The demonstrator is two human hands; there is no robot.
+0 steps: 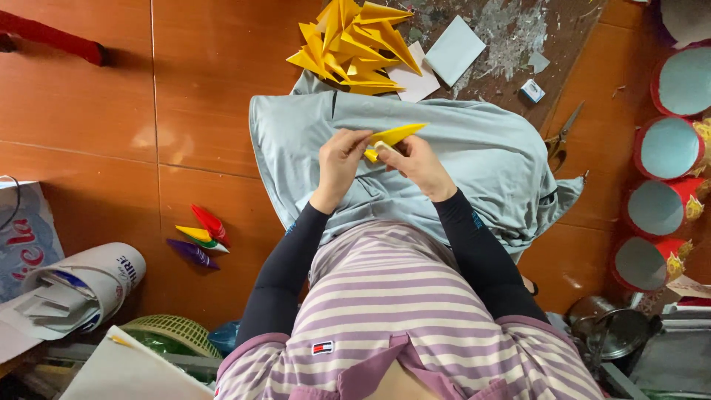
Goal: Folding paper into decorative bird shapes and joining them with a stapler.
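Both hands meet over a grey cloth (pixel 481 148) spread across my lap. My left hand (pixel 342 157) and my right hand (pixel 418 164) pinch a yellow folded paper cone (pixel 396 135), whose pointed tip sticks out to the right and away from me. My right thumb presses on its wide end. Beyond the cloth lies a pile of several finished yellow paper cones (pixel 355 46) on the floor.
White paper squares (pixel 453 50) and scissors (pixel 561 137) lie on the floor at the far right. Red round boxes with pale lids (pixel 666 148) stand along the right edge. A few coloured cones (pixel 200 235) lie at the left, near a paper roll (pixel 81 285) and green basket (pixel 174 332).
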